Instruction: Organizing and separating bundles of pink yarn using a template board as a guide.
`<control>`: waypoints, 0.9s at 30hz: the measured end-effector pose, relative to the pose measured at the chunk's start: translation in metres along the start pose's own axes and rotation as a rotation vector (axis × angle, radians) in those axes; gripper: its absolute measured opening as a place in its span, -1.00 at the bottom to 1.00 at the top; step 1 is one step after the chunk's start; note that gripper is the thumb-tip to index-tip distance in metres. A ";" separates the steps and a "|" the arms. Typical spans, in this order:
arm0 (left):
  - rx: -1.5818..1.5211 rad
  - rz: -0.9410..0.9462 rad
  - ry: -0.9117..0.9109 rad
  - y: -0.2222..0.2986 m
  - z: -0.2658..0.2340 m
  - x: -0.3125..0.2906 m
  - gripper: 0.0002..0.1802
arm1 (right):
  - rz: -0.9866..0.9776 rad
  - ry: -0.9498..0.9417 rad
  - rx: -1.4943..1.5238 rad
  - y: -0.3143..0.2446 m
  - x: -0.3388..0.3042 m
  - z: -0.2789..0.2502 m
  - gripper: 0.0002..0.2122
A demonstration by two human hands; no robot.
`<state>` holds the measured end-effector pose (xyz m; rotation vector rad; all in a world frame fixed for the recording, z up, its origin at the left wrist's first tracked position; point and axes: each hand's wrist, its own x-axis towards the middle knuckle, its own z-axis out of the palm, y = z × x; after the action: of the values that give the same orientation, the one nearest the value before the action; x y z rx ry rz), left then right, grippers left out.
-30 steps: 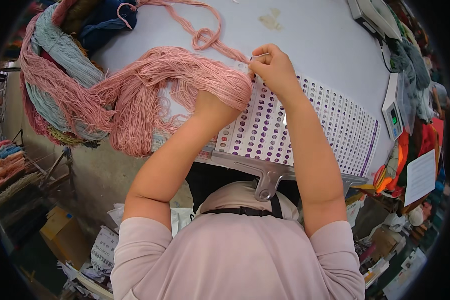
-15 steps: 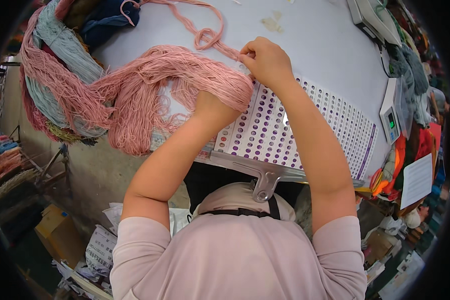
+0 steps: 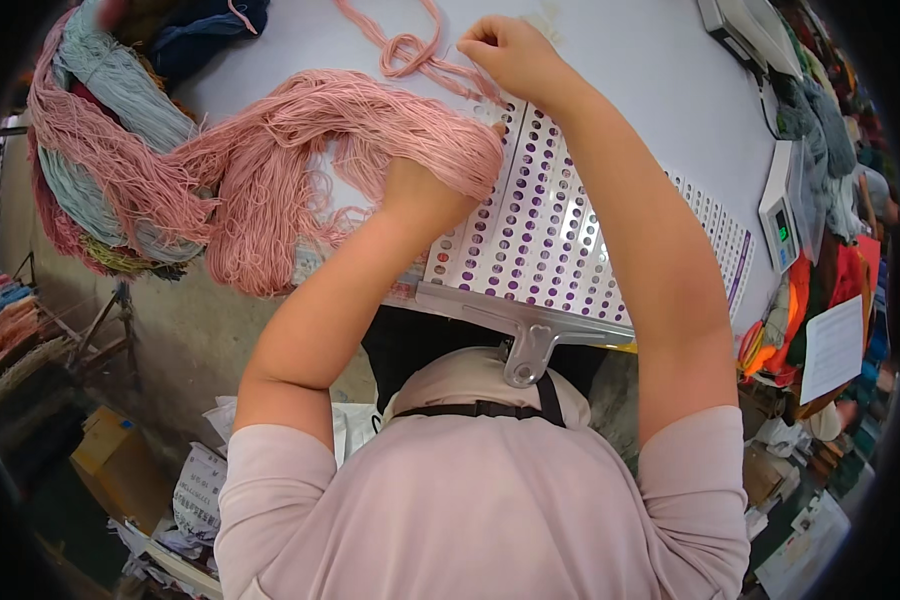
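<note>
A thick hank of pink yarn (image 3: 340, 120) drapes over my left hand (image 3: 430, 188), which is inside the bunched strands and carries them. Most of its fingers are hidden; a fingertip pokes out at the hank's right end. Farther up and to the right, my right hand (image 3: 515, 60) is closed in a pinch, but whatever lies between its fingertips is too small to make out. Beside it, a looped pink cord of yarn (image 3: 410, 55) runs across the white tabletop. Beneath both forearms lies a white sheet with rows of purple dots (image 3: 530, 230).
A large metal clip (image 3: 525, 340) grips the sheet at the table's near edge. Light blue yarn (image 3: 120, 95) and a dark blue bundle (image 3: 210, 45) lie at the left. A small scale with a green display (image 3: 778, 215) stands at the right, near orange yarn (image 3: 792, 320).
My right hand has lifted away from the hank's end, moving up and slightly left. My left hand stays within the pink yarn. The whole view has shifted a little.
</note>
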<state>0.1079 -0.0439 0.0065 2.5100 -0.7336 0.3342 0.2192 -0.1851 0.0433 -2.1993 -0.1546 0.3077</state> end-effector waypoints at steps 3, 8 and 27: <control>0.024 0.001 -0.049 0.000 -0.002 0.002 -0.76 | -0.064 0.009 -0.072 -0.002 0.001 0.000 -0.79; 0.057 0.085 -0.014 -0.011 -0.007 0.005 -0.73 | -0.080 0.489 0.311 0.008 -0.035 -0.016 -0.78; -2.175 -0.509 -0.265 0.030 -0.128 -0.018 -0.39 | -0.084 0.054 0.836 -0.076 -0.169 0.023 -0.87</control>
<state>0.0645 0.0101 0.1199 0.5111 -0.1272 -0.6836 0.0502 -0.1591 0.1189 -1.3670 -0.0674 0.2111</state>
